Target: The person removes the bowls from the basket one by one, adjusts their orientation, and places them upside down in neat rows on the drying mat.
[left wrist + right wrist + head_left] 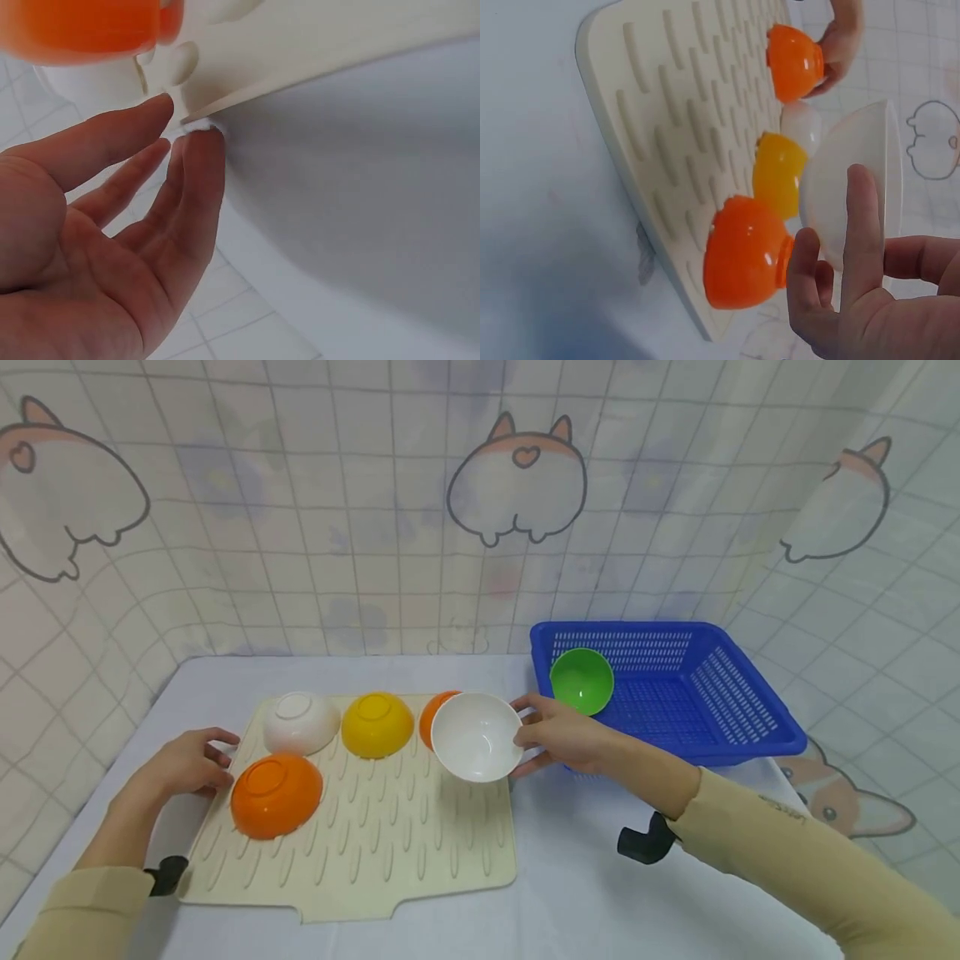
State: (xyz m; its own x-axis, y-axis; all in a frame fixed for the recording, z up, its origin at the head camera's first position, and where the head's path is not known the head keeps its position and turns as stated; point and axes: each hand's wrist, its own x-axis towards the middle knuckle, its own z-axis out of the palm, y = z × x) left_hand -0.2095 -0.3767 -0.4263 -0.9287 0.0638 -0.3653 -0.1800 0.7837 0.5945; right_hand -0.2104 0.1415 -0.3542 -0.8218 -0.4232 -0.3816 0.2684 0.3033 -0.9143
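Note:
My right hand (558, 733) pinches a white bowl (476, 737) by its right side, thumb at the rim and fingers along the outside. The bowl is raised above the ridged cream draining board (420, 827), mouth facing the head camera. Partly hidden behind it, an orange bowl (742, 255) sits upside down on the board. A yellow bowl (377, 725), another white bowl (300, 723) and a nearer orange bowl (277, 796) also lie upside down there. My left hand (191, 763) is at the board's left edge beside the nearer orange bowl, fingers loosely bent, holding nothing.
A blue plastic basket (750, 745) stands at the right of the white-covered table (570, 885), with a green bowl (582, 682) inside at its left end. A tiled-pattern curtain (300, 527) with cartoon prints hangs behind and at the sides.

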